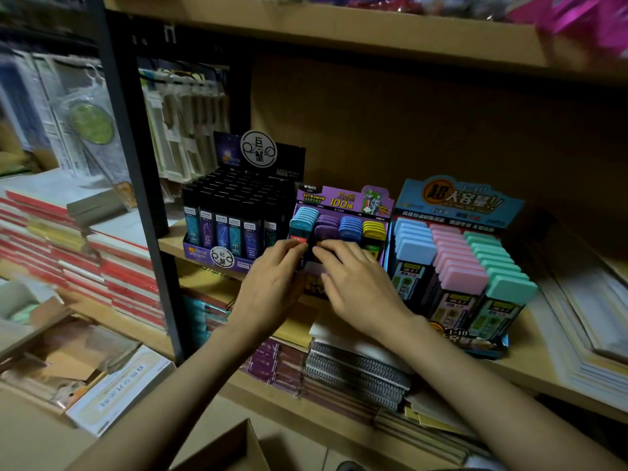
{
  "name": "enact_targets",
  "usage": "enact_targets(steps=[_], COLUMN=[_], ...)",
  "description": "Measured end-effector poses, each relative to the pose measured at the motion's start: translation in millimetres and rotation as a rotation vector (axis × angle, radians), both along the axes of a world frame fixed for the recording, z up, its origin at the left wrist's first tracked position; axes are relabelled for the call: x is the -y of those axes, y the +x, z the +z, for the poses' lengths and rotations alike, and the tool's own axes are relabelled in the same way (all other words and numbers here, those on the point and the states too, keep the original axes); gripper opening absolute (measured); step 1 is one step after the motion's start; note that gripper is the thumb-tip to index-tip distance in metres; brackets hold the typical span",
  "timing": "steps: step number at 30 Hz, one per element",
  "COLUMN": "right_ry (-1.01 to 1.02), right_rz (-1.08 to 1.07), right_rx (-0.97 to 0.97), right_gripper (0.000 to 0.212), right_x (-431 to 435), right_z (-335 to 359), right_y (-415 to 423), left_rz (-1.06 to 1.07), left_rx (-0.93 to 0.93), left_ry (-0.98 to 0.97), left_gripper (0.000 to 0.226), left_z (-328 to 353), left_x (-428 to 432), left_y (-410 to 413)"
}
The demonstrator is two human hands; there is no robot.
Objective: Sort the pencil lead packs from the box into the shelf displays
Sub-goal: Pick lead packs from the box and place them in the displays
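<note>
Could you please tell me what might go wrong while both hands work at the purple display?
The purple display stands near the shelf edge; a pull from the left hand or right hand may drag it off. Its packs stand in tight rows, so front ones could topple. The right wrist might nudge the blue display.

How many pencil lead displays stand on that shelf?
3: a black display at the left, a purple display in the middle and a blue display at the right. None looks hidden.

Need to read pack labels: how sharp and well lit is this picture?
Head view: dim, warm light; purple display, left hand and right hand fairly sharp; red notebooks and pink item top right blurred; upper shelf edge slants, wide-angle distortion.
</note>
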State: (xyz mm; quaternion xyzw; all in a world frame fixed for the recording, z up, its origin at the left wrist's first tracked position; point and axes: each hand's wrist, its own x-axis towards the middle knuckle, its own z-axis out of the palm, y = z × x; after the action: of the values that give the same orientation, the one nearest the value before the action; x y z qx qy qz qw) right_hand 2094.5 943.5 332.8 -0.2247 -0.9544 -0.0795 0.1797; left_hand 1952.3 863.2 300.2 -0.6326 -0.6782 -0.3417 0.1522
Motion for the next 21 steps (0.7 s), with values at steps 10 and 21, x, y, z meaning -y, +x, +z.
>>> enact_targets(steps=[10, 21], right_ry=[-0.245, -0.066], right_rz=[-0.019, -0.217], right_rx=[-0.052, -0.084], right_gripper=[0.055, 0.047], right_x=[3.9, 9.0], right_z=[-15.1, -25.1], right_y=[-27.1, -0.9], left_rz=[-0.008, 0.053], left_rx=[-0.063, -0.12], left_ry=[-0.09, -0.094], left_gripper=[0.037, 0.026], left_z=[-13.4, -10.9], left_x=[5.5, -1.6], left_y=[-11.3, -13.1])
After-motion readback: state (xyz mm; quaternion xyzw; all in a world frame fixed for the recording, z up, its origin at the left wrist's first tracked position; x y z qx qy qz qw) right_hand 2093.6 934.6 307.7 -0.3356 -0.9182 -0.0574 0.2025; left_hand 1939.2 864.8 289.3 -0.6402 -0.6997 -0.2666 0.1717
